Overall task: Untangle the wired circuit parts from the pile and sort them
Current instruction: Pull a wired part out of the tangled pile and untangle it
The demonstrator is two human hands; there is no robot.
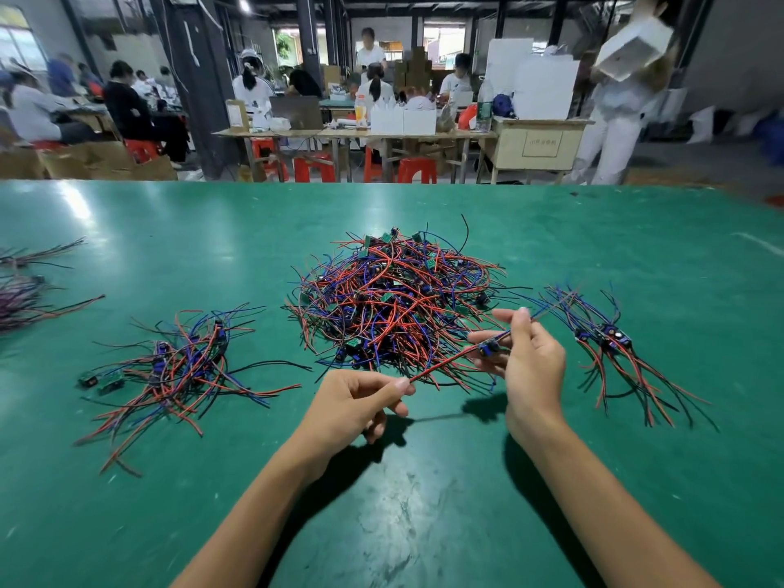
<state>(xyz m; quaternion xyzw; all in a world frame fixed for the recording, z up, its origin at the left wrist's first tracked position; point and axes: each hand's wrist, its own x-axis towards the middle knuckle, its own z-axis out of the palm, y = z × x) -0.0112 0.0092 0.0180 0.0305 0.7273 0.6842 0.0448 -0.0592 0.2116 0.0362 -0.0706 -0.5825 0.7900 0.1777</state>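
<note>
A big tangled pile (394, 299) of red, blue and black wired circuit parts lies mid-table. A smaller sorted bunch (178, 367) lies to its left, another sorted bunch (611, 345) to its right. Between my hands stretches one wired circuit part (488, 348), held just in front of the pile. My left hand (356, 405) pinches the end of its red wire. My right hand (530, 367) holds the small board and pinches the blue and black wires near their other end.
The green table (424, 502) runs to the far edge. More wire bundles (29, 290) lie at the far left. Beyond the table, people sit at benches with boxes and red stools; a person in white (615, 99) carries a box at right.
</note>
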